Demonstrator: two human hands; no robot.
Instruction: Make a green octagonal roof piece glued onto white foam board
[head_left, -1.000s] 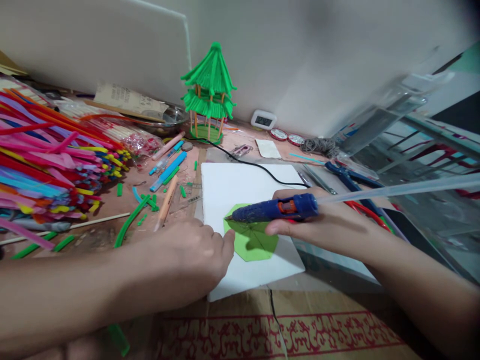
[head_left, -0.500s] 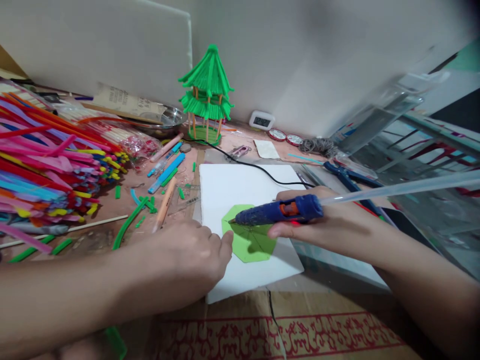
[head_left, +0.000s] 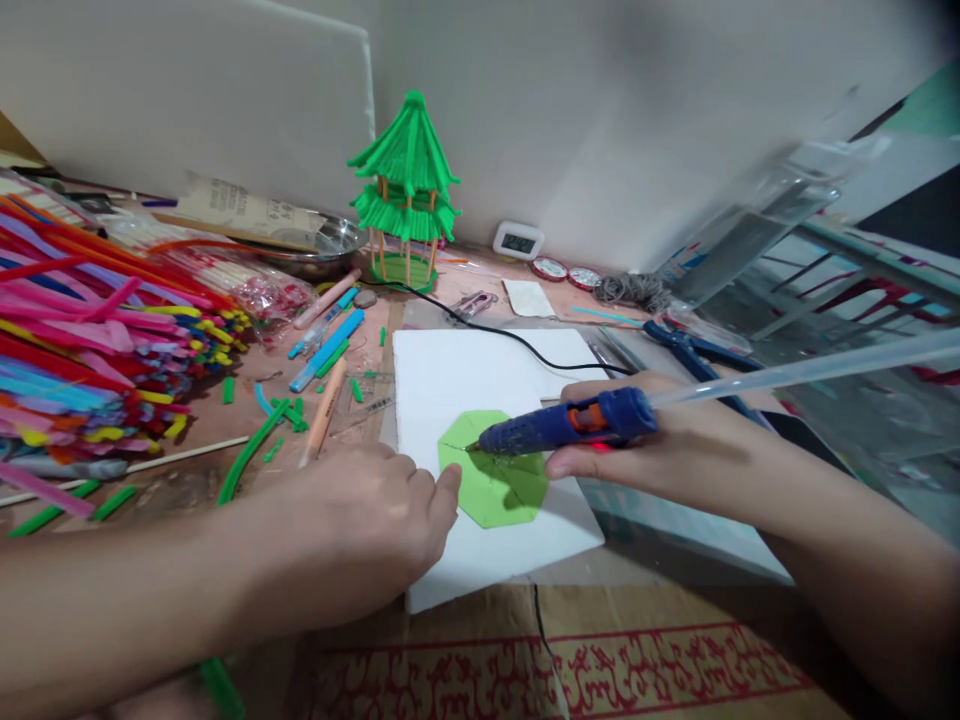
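Note:
My right hand [head_left: 600, 460] is wrapped round a blue hot glue gun [head_left: 566, 420], with a long clear glue stick [head_left: 795, 370] coming out of its back end. The gun's nozzle points left, at a drawn line on a light green octagonal sheet [head_left: 491, 495]. The octagon lies on a white board [head_left: 450, 365], with lines crossing near its middle. My left hand [head_left: 382, 520] is closed, its fingers curled under, and one fingertip presses the octagon's left edge. Whatever lies beneath the left palm is hidden.
Behind the board stands a green two-tiered pavilion model [head_left: 405, 200]. Bundled coloured pipe cleaners [head_left: 112, 330] fill the left side. Pens [head_left: 330, 345] and green scraps lie nearer. A black cable [head_left: 517, 340] crosses the board's far part. Blue-handled pliers [head_left: 682, 355] and a small digital clock [head_left: 517, 241] are right.
The glue gun's nozzle has shifted slightly right along the octagon's line, showing more of that line. My left hand keeps its place at the edge. The whole view has shifted a little.

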